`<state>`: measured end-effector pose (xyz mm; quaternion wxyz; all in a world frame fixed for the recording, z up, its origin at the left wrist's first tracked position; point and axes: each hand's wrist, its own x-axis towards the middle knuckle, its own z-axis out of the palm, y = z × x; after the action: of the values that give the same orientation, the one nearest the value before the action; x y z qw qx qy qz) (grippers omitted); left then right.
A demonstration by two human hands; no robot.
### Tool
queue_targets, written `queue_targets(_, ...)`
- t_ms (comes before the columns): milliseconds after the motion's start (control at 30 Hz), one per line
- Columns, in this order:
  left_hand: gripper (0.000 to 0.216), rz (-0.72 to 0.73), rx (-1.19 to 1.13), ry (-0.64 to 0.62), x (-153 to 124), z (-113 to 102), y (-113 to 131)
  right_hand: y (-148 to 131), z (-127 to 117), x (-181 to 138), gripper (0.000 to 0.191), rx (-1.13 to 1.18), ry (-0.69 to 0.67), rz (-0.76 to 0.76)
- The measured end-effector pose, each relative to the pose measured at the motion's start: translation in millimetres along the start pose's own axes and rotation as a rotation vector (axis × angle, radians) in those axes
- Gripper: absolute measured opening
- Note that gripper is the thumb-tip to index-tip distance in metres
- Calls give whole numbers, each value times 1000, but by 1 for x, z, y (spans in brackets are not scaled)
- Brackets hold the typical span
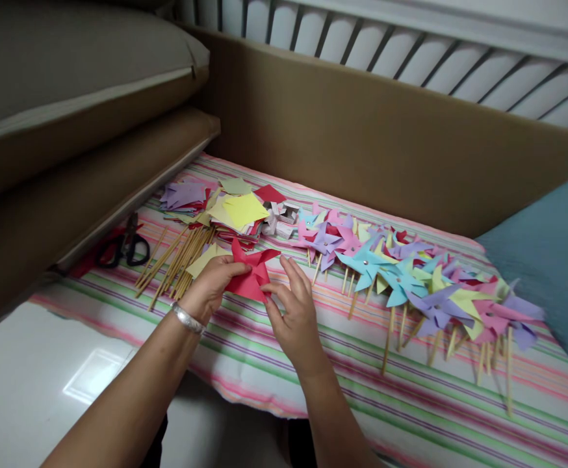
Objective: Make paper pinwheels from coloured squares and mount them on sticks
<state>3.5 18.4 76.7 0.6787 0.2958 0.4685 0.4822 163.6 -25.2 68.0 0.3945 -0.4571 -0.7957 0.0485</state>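
A red paper pinwheel, with no stick visible on it, is held over the striped cloth. My left hand grips it from the left, the thumb pressed near its centre. At its lower right blade, the thumb and a finger of my right hand pinch the paper edge while the other fingers are raised. Just left of my left hand lie a bundle of thin wooden sticks and a pale yellow paper sheet, partly covered by that hand.
Finished pinwheels on sticks spread across the right side. Behind my hands sit stacks of coloured paper squares and a small white box. Black-handled scissors lie at left. Brown cushions and a brown panel border the cloth.
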Motion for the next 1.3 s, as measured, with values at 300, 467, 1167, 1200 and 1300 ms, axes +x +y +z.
queue_targets(300, 11, -29, 50, -23, -1, 5, 2, 3, -2, 1, 12, 71, -17, 42)
queue_targets(467, 13, -41, 102, -45, -5, 14, -3, 1, -3, 2, 11, 120, -10, 188)
queue_targets(1167, 15, -51, 101, -146, -10, 23, -10, 3, -2, 2, 5, 111, 74, 399)
queue_targets(1200, 15, -53, 97, -151, -11, 22, -10, 2, -2, 3, 5, 115, 77, 404)
queue_targets(1300, 16, -54, 85, -194, -12, 19, -8, 1, -3, 4, 6, 126, 83, 415)
